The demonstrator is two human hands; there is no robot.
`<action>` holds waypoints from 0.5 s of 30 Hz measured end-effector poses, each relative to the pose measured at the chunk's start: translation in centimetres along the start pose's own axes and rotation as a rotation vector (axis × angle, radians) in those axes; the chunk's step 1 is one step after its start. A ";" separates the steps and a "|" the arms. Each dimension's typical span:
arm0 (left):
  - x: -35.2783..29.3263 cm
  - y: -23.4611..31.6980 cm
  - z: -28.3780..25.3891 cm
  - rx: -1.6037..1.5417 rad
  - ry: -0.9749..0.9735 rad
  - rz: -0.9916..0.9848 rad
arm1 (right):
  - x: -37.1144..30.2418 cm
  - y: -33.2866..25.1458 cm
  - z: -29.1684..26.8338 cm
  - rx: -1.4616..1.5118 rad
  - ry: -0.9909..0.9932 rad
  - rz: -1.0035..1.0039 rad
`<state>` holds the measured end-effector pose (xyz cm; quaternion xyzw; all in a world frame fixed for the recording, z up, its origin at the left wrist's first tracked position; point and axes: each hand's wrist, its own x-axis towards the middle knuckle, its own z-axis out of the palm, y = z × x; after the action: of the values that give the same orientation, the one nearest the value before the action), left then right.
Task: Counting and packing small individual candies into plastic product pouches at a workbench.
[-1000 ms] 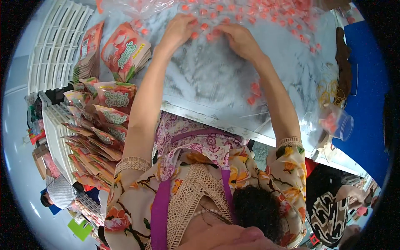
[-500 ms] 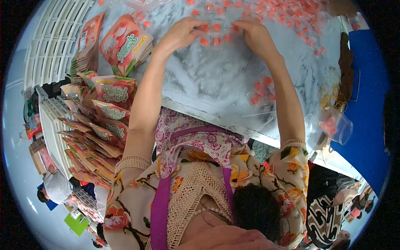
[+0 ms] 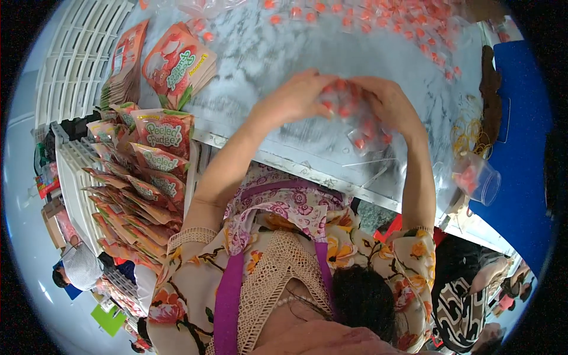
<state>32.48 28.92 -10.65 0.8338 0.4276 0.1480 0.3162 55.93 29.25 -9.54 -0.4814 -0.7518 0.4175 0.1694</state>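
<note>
Between my two hands is a bunch of red candies in clear wrappers (image 3: 344,102), gathered on the marbled tabletop (image 3: 248,71). My left hand (image 3: 303,97) closes on the bunch from the left, fingertips at its edge. On the other side my right hand (image 3: 387,103) curls round it, some of its fingers hidden by the candies. Just below the right hand lies a small group of wrapped candies (image 3: 368,137), close against the bunch. The hands and the bunch are slightly blurred.
A large spread of wrapped candies (image 3: 408,26) covers the far right of the table. Red pouches (image 3: 177,62) stand stacked at the left, with more pouches (image 3: 163,130) below them beside a white plastic crate (image 3: 77,59). Rubber bands (image 3: 470,136) and a clear cup (image 3: 476,177) are at the right.
Both hands have drawn nearer to me from the far part of the table, bringing the candies with them to the small group near my right hand.
</note>
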 end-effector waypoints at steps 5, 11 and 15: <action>3.0 -3.9 -4.4 0.069 0.178 -0.150 | 1.1 0.1 -1.4 -0.150 0.197 -0.190; 7.3 -12.3 -7.9 0.338 0.357 -0.180 | 13.5 0.5 1.5 -0.200 0.463 -0.376; 5.9 -11.7 -6.5 0.224 0.369 -0.145 | 15.5 1.9 3.0 -0.413 0.361 -0.226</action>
<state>25.38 41.39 -13.53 0.7895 0.5510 0.2264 0.1477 47.61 41.67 -15.12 -0.4853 -0.8274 0.1419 0.2444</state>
